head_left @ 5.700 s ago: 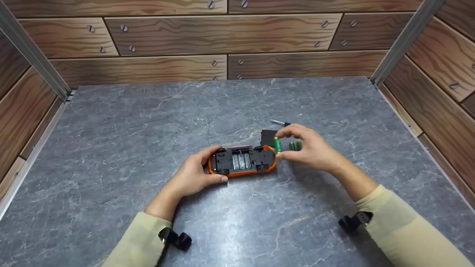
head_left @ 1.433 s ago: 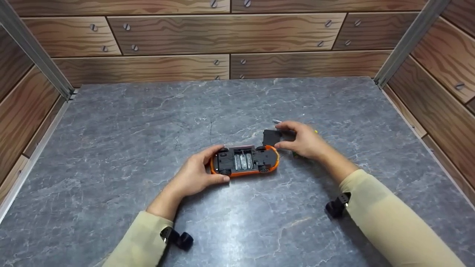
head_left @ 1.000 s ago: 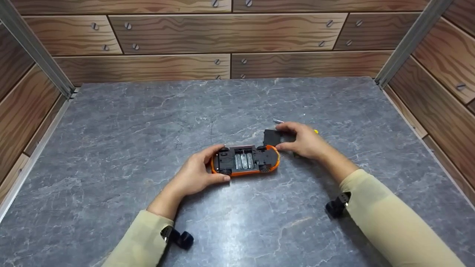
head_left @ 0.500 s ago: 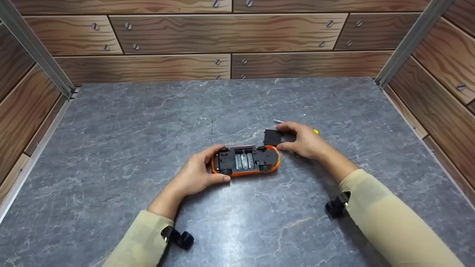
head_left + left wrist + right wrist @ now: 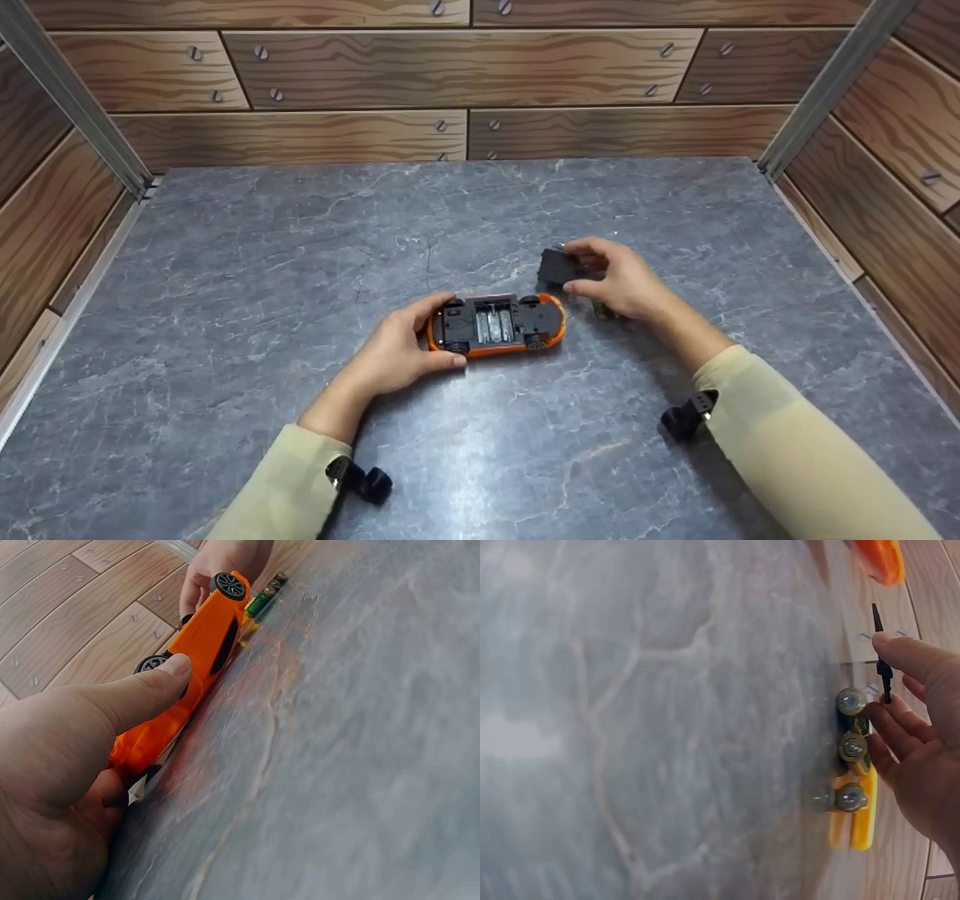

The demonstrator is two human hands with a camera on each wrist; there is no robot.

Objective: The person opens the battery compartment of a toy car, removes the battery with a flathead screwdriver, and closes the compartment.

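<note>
An orange toy car (image 5: 536, 322) lies wheels up, its battery compartment (image 5: 493, 324) uncovered with metal contacts showing. My left hand (image 5: 390, 349) grips one end of the car, thumb along the near side and fingers along the far side. Beyond the car's other end, my right hand (image 5: 626, 281) pinches a black battery cover (image 5: 556, 268) between thumb and fingers. The right wrist view shows that cover (image 5: 885, 671) edge on, raised off the table. Green batteries (image 5: 600, 309) are partly hidden below the right hand; in the right wrist view three battery ends (image 5: 853, 748) line up beside it.
The yellow handle (image 5: 864, 814) of a screwdriver lies behind the batteries, mostly hidden by the right hand in the head view. Grey marbled table (image 5: 300, 247) spreads around, with wood-patterned walls (image 5: 450, 67) at the back and sides.
Earlier my right hand held a green battery, then moved to the black cover lying on the table. Now the cover is lifted, tilted and shifted slightly away. The left hand and car stay put.
</note>
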